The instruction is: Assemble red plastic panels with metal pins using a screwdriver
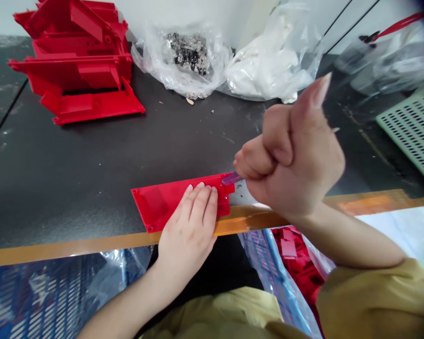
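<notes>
A flat red plastic plate (155, 202) lies at the near edge of the dark table (92, 160). My left hand (191, 226) rests on it with fingers stretched flat, pressing it down. My right hand (293, 155) is a fist with the thumb up, just above the plate's right end. A small purple tool tip (232, 178) sticks out of that fist and meets the plate's right edge.
A stack of red plastic parts (77, 61) stands at the back left. Clear bags of small metal pieces (189, 52) and white parts (268, 66) lie at the back. A green perforated tray (413, 132) sits right. Bagged red parts (293, 254) lie below the table edge.
</notes>
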Tool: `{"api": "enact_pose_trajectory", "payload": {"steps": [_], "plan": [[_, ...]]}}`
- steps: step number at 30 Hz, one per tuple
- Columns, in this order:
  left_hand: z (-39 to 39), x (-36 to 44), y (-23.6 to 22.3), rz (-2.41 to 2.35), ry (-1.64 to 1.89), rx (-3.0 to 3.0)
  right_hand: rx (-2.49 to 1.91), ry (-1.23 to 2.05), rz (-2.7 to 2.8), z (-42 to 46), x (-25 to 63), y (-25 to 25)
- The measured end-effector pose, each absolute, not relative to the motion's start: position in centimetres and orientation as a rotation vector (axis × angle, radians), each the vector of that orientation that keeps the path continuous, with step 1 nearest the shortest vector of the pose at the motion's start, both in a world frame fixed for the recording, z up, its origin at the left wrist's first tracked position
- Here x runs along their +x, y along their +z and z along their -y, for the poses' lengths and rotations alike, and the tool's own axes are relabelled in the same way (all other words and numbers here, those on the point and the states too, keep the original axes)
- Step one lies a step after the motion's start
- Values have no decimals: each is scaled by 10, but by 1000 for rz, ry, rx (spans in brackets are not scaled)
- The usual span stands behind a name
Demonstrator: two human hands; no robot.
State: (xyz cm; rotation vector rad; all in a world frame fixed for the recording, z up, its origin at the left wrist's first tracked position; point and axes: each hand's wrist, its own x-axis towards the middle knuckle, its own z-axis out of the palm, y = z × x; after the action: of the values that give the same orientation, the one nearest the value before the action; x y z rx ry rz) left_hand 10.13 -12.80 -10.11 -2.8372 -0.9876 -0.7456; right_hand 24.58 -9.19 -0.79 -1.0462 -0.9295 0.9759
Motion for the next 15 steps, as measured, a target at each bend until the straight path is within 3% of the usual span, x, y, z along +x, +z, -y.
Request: {"api": "enact_pose_trajectory", "payload": {"steps": [15], "plan": [[128, 102, -102, 988, -742, -2827, -969, 1019, 979, 90, 237, -25]]}}
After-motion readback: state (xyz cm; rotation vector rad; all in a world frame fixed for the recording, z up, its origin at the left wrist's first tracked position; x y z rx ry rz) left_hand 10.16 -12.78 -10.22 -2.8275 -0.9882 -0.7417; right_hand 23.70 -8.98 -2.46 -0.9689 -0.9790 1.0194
